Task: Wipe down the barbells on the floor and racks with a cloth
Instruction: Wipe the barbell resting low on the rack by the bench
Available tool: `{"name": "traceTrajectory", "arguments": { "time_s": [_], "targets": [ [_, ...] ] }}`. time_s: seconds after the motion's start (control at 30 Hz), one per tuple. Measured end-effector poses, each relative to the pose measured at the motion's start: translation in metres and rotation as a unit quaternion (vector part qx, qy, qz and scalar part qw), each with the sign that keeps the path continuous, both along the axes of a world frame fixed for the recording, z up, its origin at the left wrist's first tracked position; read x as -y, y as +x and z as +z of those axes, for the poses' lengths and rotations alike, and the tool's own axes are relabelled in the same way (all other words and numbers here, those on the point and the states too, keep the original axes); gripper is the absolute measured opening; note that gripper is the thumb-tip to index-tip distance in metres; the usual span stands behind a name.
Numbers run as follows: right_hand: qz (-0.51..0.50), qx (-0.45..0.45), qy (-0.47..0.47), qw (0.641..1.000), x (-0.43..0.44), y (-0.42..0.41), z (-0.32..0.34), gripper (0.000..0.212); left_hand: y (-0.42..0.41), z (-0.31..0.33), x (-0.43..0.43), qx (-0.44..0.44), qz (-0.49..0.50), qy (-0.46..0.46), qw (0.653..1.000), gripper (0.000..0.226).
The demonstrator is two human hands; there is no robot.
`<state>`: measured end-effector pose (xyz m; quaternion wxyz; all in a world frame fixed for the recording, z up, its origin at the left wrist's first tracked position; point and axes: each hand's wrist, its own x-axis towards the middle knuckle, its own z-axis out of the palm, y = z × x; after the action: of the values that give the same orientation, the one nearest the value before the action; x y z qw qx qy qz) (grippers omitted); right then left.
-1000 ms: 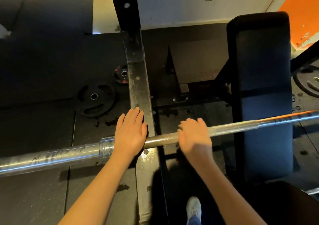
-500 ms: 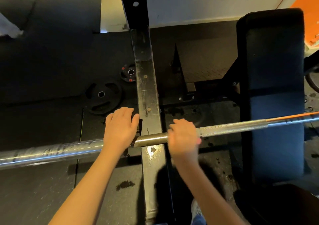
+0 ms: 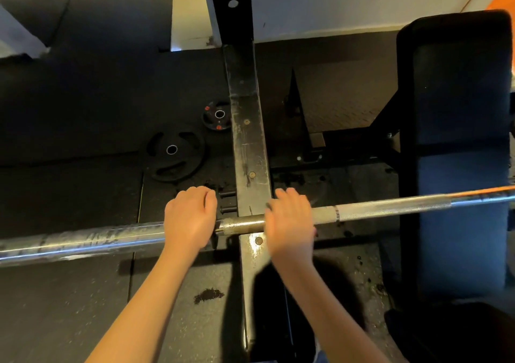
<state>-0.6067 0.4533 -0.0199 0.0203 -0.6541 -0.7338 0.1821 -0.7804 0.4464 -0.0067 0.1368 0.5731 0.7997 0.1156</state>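
Observation:
A long steel barbell [image 3: 390, 209] runs across the view from left to right, resting on a black rack upright [image 3: 248, 145]. My left hand [image 3: 191, 217] is curled over the bar where the thick sleeve [image 3: 83, 241] meets the shaft, just left of the upright. My right hand [image 3: 289, 217] is wrapped over the knurled shaft just right of the upright. No cloth shows in either hand; the palms are hidden.
A black padded bench [image 3: 459, 153] lies under the bar at the right. Two black weight plates, one large [image 3: 175, 156] and one small [image 3: 218, 116], lie on the dark rubber floor left of the upright. A white wall runs along the back.
Both hands went from lying flat on the bar to curled over it. My left hand slid slightly left onto the sleeve collar. The view shifted a little to the left.

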Motion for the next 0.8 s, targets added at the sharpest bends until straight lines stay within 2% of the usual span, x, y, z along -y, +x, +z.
{"name": "traceTrajectory", "arguments": {
  "time_s": [0.07, 0.1, 0.2, 0.27, 0.37, 0.4, 0.5, 0.57, 0.63, 0.7, 0.8],
  "targets": [
    [0.060, -0.070, 0.039, 0.995, 0.012, -0.019, -0.001, 0.030, 0.000, -0.001, -0.002, -0.001, 0.012, -0.006, 1.000, 0.043],
    [0.101, -0.067, 0.054, 0.991, 0.012, -0.020, 0.002, 0.029, 0.000, -0.002, -0.002, -0.003, 0.015, -0.014, 1.000, 0.044],
    [0.177, 0.015, 0.051, 0.983, -0.003, 0.006, 0.012, 0.023, -0.002, -0.002, -0.002, -0.011, 0.019, -0.039, 0.999, 0.043],
    [0.128, 0.069, 0.023, 0.989, -0.014, 0.026, 0.013, 0.030, -0.001, -0.002, -0.002, -0.013, 0.020, -0.047, 0.999, 0.042],
    [0.014, 0.056, 0.001, 0.998, -0.014, 0.019, 0.008, 0.033, -0.002, -0.001, -0.003, 0.002, 0.025, -0.051, 0.998, 0.041],
    [0.019, 0.054, -0.010, 0.998, -0.008, 0.003, 0.010, 0.032, -0.003, 0.000, -0.004, 0.014, 0.029, -0.056, 0.998, 0.041],
    [0.105, -0.069, 0.064, 0.990, 0.008, -0.036, 0.005, 0.018, -0.004, 0.003, -0.015, 0.045, 0.045, -0.070, 0.996, 0.036],
    [0.158, -0.072, 0.078, 0.982, 0.004, -0.032, 0.006, 0.016, -0.006, 0.004, -0.022, 0.034, 0.048, -0.046, 0.997, 0.038],
    [0.174, -0.030, 0.068, 0.982, -0.006, -0.009, 0.009, 0.028, -0.009, 0.001, -0.021, -0.011, 0.035, -0.011, 0.999, 0.039],
    [0.114, 0.000, 0.099, 0.988, -0.013, 0.014, 0.009, 0.034, -0.012, -0.005, -0.011, -0.037, 0.018, -0.002, 0.999, 0.038],
    [-0.035, -0.016, 0.083, 0.996, -0.019, 0.008, 0.008, 0.023, -0.017, -0.008, -0.006, -0.011, 0.017, -0.005, 1.000, 0.038]
  ]
}}
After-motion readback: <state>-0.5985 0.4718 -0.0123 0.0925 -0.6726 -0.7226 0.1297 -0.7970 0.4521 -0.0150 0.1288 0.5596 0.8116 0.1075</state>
